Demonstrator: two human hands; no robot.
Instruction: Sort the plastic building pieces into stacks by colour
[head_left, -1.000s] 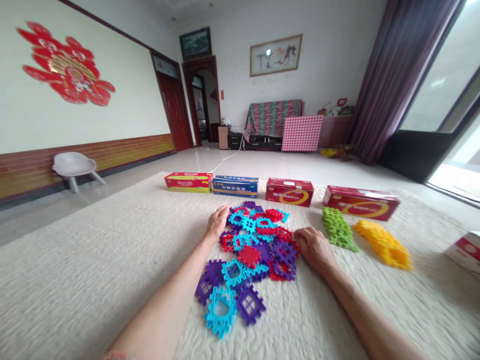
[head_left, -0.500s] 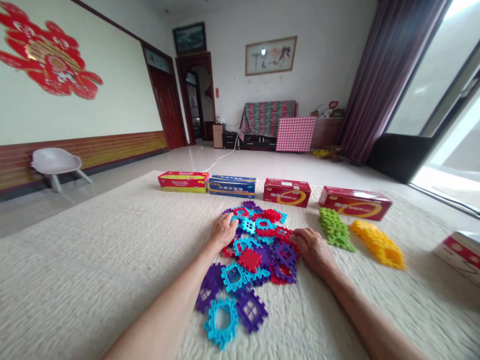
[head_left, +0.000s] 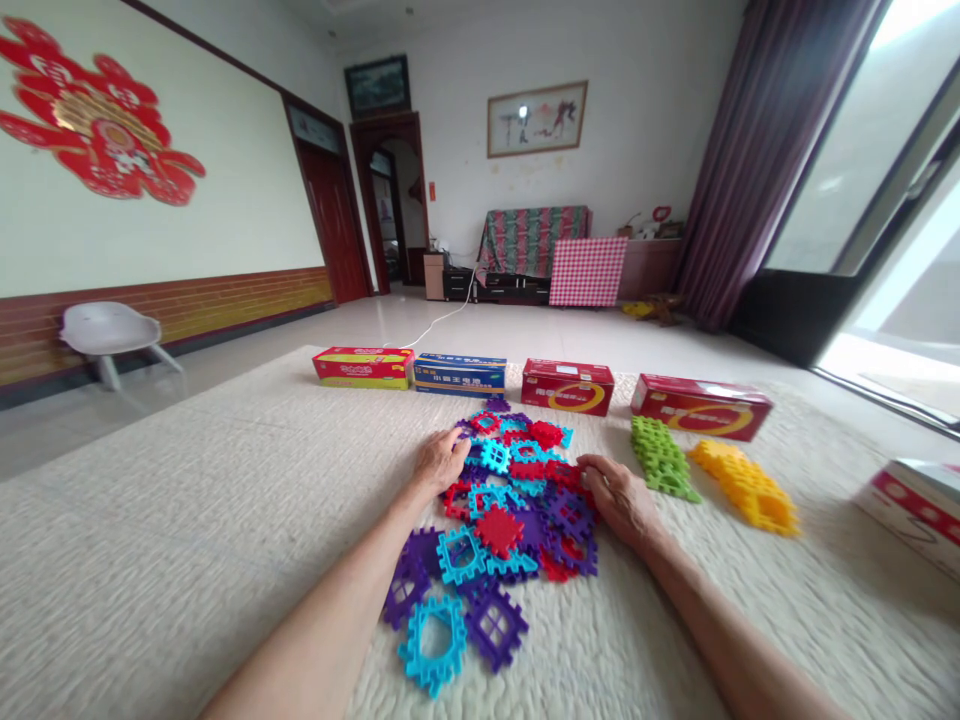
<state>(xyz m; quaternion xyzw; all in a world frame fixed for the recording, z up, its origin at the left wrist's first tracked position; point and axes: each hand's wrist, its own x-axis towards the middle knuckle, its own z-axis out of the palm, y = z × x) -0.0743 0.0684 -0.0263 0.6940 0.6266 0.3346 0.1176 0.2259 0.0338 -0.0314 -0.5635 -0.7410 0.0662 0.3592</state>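
A loose pile of interlocking plastic building pieces in purple, red and light blue lies before me. At its left edge is my left hand [head_left: 441, 460], fingertips touching light blue and purple pieces. My right hand [head_left: 616, 498] rests at the right edge, fingers apart against a red piece [head_left: 561, 473]. Both hands look open, with their fingertips partly hidden among the pieces. On top of the pile lies a solid red piece [head_left: 499, 531]. Nearest me are a light blue frame piece [head_left: 405, 650] and a purple window piece [head_left: 496, 627].
Green pieces [head_left: 661, 458] and yellow pieces [head_left: 744, 485] form separate groups to the right. Behind stand a red-and-yellow box [head_left: 363, 369], a blue box [head_left: 460, 376] and two red boxes [head_left: 568, 388]. A white-and-red box [head_left: 915, 515] stands far right on the quilted mat [head_left: 187, 530].
My hands stay at both sides of the pile, with only small finger shifts. The red window piece by my right hand has tilted flatter. The camera view has shifted slightly.
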